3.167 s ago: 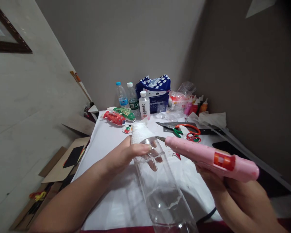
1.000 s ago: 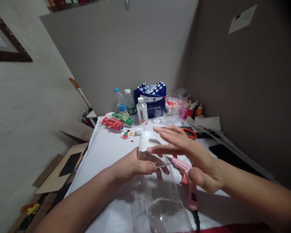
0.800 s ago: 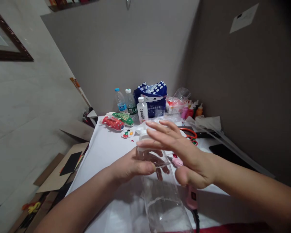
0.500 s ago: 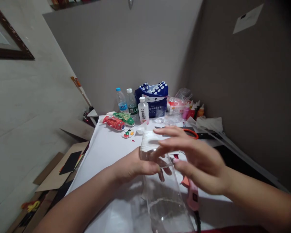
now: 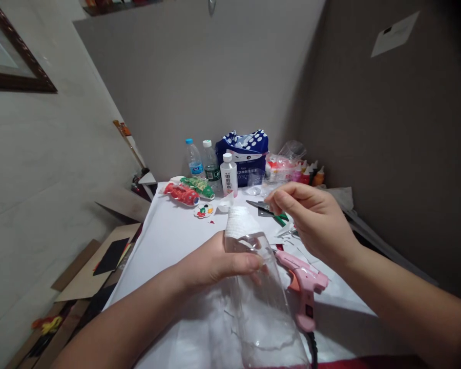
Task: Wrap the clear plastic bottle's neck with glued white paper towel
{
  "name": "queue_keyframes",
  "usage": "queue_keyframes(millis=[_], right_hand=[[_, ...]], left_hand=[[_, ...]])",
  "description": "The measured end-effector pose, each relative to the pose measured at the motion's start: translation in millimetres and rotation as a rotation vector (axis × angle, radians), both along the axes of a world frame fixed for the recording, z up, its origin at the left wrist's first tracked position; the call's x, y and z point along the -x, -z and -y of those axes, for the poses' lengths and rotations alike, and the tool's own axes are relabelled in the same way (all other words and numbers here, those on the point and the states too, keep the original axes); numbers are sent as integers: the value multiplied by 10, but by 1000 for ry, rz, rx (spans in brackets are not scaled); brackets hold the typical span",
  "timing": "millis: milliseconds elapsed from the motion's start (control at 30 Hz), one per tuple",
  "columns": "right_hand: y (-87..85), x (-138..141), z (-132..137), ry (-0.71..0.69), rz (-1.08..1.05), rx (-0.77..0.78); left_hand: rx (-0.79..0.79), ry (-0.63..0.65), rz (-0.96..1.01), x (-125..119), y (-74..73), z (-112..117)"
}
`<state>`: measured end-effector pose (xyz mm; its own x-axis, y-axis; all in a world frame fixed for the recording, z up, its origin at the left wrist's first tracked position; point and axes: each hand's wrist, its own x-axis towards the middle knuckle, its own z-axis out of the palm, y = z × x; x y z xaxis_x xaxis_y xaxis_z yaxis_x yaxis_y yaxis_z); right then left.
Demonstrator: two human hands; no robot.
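Note:
My left hand [image 5: 215,262] is wrapped round the neck end of a clear plastic bottle [image 5: 263,312] that points away from me. A piece of white tissue [image 5: 240,224] sits over the bottle's top. My right hand [image 5: 314,220] hovers to the right of the tissue, above the scissors [image 5: 271,209], with its fingertips pinched together; whether anything is in the pinch I cannot make out. A pink glue gun [image 5: 301,284] lies on the white table [image 5: 169,241] just right of the bottle, beneath my right wrist.
At the table's far end stand two water bottles [image 5: 202,160], a white bottle [image 5: 229,173], a blue polka-dot bag [image 5: 246,151], a clear cup [image 5: 255,182] and paint bottles [image 5: 311,174]. Two painted bottle fish [image 5: 186,189] and a small palette [image 5: 203,210] lie nearby. Cardboard [image 5: 96,266] lies on the floor at left.
The glue gun left my right hand and now lies on the table. My right hand pressed over the tissue, then drew back to the right with pinched fingers. My left hand kept hold of the bottle.

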<state>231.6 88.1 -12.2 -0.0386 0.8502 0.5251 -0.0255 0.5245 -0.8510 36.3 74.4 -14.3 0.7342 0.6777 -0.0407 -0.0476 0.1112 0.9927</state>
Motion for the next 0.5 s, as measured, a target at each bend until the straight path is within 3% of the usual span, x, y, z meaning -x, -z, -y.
queue_keyframes(millis=[100,233,367,500], right_hand=[[-53,-63,-47,58,34,-26],[21,-302,-161,263,280,-56],[300,-596,-254,281,560,-2],[620,-854,-288,279,916,-12]], left_hand=[[13,18,26,57,-14,19],[100,100,106,147,-46,51],[188,65,149,182,-107,58],[108,-43,65,193,-164,18]])
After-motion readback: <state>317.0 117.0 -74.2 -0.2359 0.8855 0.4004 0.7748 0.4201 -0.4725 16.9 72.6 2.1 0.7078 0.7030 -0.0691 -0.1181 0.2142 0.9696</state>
